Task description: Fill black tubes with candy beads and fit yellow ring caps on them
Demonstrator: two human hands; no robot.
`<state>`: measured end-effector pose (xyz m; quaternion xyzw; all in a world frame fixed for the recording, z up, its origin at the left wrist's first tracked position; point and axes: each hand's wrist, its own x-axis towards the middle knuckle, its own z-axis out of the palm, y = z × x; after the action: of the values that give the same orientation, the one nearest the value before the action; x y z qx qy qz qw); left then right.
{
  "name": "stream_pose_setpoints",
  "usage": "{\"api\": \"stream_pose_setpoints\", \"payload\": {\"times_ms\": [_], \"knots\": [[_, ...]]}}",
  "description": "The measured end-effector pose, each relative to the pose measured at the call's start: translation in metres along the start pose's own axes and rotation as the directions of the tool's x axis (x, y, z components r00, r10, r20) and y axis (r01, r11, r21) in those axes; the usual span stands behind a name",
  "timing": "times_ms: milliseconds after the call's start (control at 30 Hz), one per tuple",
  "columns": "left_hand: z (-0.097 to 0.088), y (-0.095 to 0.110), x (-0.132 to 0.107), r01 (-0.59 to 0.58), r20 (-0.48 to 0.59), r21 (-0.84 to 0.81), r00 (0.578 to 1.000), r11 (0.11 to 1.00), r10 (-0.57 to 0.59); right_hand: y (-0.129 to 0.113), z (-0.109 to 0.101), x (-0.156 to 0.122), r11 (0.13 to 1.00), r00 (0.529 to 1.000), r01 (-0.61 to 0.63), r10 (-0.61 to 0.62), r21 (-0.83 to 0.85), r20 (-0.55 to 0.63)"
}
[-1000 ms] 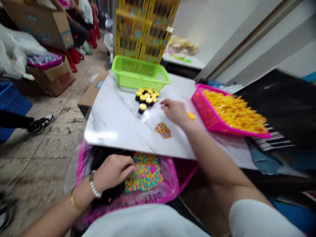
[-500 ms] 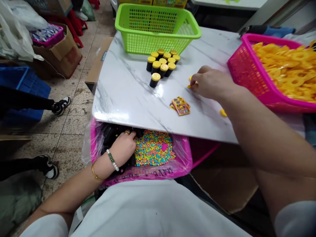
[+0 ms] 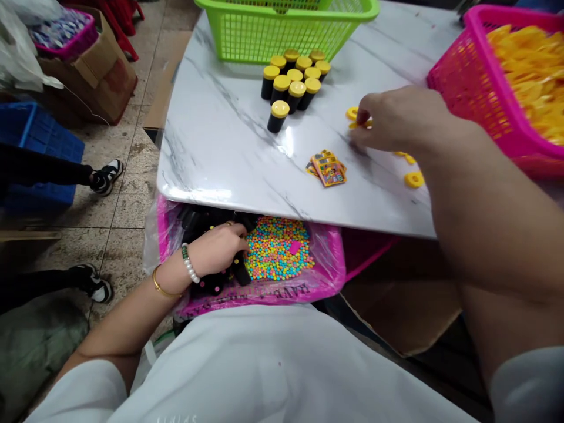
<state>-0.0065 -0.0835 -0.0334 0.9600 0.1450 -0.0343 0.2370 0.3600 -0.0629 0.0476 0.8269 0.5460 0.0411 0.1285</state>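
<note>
My left hand (image 3: pixel 218 249) is curled down inside a pink tub (image 3: pixel 264 294) on my lap, fingers closed round a small black tube (image 3: pixel 240 271) beside a heap of tiny coloured candy beads (image 3: pixel 277 255). My right hand (image 3: pixel 399 120) rests on the white marble tabletop (image 3: pixel 220 141), fingers pinched on a yellow ring cap (image 3: pixel 358 122). More yellow caps (image 3: pixel 413 178) lie loose near my right wrist. A cluster of black tubes with yellow lids (image 3: pixel 293 82) stands ahead of a small stack of printed stickers (image 3: pixel 328 170).
A green mesh basket (image 3: pixel 286 29) stands at the table's far edge. A pink basket (image 3: pixel 476 94) full of yellow caps sits at the right. On the floor at left are a cardboard box (image 3: pixel 106 70), a blue crate (image 3: pixel 30 141) and another person's shoes (image 3: pixel 103 176).
The view has tilted downward and closer. My right hand slid right toward the loose caps and pinched one. My left hand has closed on a black tube in the tub.
</note>
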Motion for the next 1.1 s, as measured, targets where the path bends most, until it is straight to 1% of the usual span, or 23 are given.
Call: {"api": "stream_pose_setpoints", "payload": {"times_ms": [67,100,133,167,200,267,300,367,433,467,533,600,667,700,733,767,800,833,867,900,967,1033,1100], "knots": [[-0.005,0.004,-0.002,-0.005,-0.052,-0.124,0.999,0.992,-0.002,-0.003,-0.006,-0.014,0.983,0.986,-0.024,0.053,0.185,-0.159],[-0.009,0.008,-0.004,0.002,-0.056,-0.159,0.998,0.987,-0.011,-0.005,-0.010,-0.025,0.946,0.969,-0.003,0.083,0.324,-0.232],[-0.012,0.012,-0.006,0.012,-0.032,-0.156,0.999,0.988,-0.017,-0.007,-0.013,-0.038,0.879,0.951,0.041,0.112,0.475,-0.290],[-0.014,0.016,-0.008,0.016,0.022,-0.119,1.000,0.993,-0.014,-0.009,-0.016,-0.054,0.778,0.936,0.105,0.133,0.620,-0.325],[-0.016,0.020,-0.010,0.016,0.088,-0.054,0.996,0.998,-0.011,-0.012,-0.019,-0.070,0.653,0.927,0.172,0.146,0.738,-0.345],[-0.017,0.029,-0.013,0.011,0.184,0.097,0.982,0.995,-0.029,-0.016,-0.021,-0.103,0.414,0.920,0.288,0.128,0.863,-0.369],[-0.016,0.032,-0.013,0.013,0.202,0.163,0.978,0.987,-0.046,-0.019,-0.021,-0.119,0.338,0.922,0.316,0.109,0.887,-0.370],[-0.013,0.037,-0.011,0.010,0.213,0.244,0.975,0.970,-0.064,-0.023,-0.018,-0.145,0.256,0.938,0.308,0.080,0.916,-0.338],[-0.009,0.042,-0.009,-0.015,0.194,0.265,0.980,0.964,-0.038,-0.027,-0.011,-0.165,0.174,0.963,0.240,0.082,0.955,-0.257],[-0.006,0.044,-0.007,-0.012,0.159,0.262,0.987,0.965,-0.031,-0.030,-0.006,-0.172,0.104,0.976,0.190,0.087,0.976,-0.199],[0.000,0.051,-0.004,0.057,0.053,0.211,0.996,0.976,-0.069,-0.036,0.004,-0.184,-0.075,0.997,0.052,0.064,0.996,-0.047],[0.008,0.057,-0.001,0.179,-0.004,0.119,0.984,0.977,-0.180,-0.044,0.015,-0.195,-0.204,0.994,-0.109,-0.006,0.973,0.110],[0.016,0.061,0.001,0.294,0.029,0.070,0.955,0.953,-0.296,-0.052,0.025,-0.205,-0.253,0.973,-0.230,-0.081,0.940,0.216],[0.019,0.060,0.002,0.317,0.054,0.071,0.945,0.946,-0.321,-0.055,0.029,-0.209,-0.257,0.964,-0.263,-0.104,0.930,0.244],[0.021,0.059,0.002,0.310,0.068,0.078,0.946,0.947,-0.316,-0.057,0.033,-0.213,-0.257,0.959,-0.280,-0.116,0.925,0.258],[0.022,0.056,0.002,0.269,0.062,0.088,0.959,0.959,-0.275,-0.057,0.035,-0.216,-0.261,0.958,-0.284,-0.117,0.923,0.262],[0.022,0.051,0.002,0.189,0.046,0.101,0.980,0.977,-0.195,-0.057,0.038,-0.218,-0.266,0.959,-0.281,-0.111,0.922,0.260],[0.022,0.046,0.001,0.080,0.026,0.122,0.996,0.989,-0.084,-0.056,0.039,-0.219,-0.271,0.961,-0.274,-0.099,0.923,0.257],[0.021,0.041,0.001,-0.036,0.009,0.157,0.999,0.987,0.035,-0.054,0.041,-0.219,-0.278,0.964,-0.267,-0.087,0.923,0.252],[0.021,0.037,0.001,-0.141,0.000,0.200,0.990,0.970,0.144,-0.052,0.042,-0.218,-0.286,0.965,-0.261,-0.078,0.922,0.249],[0.021,0.030,0.001,-0.284,0.012,0.274,0.957,0.919,0.291,-0.049,0.044,-0.216,-0.305,0.968,-0.252,-0.071,0.918,0.242],[0.023,0.028,0.002,-0.332,0.031,0.315,0.940,0.889,0.340,-0.048,0.046,-0.214,-0.316,0.968,-0.251,-0.074,0.915,0.240],[0.027,0.032,0.005,-0.291,0.020,0.365,0.952,0.884,0.306,-0.050,0.047,-0.213,-0.320,0.967,-0.254,-0.075,0.913,0.243]]}}
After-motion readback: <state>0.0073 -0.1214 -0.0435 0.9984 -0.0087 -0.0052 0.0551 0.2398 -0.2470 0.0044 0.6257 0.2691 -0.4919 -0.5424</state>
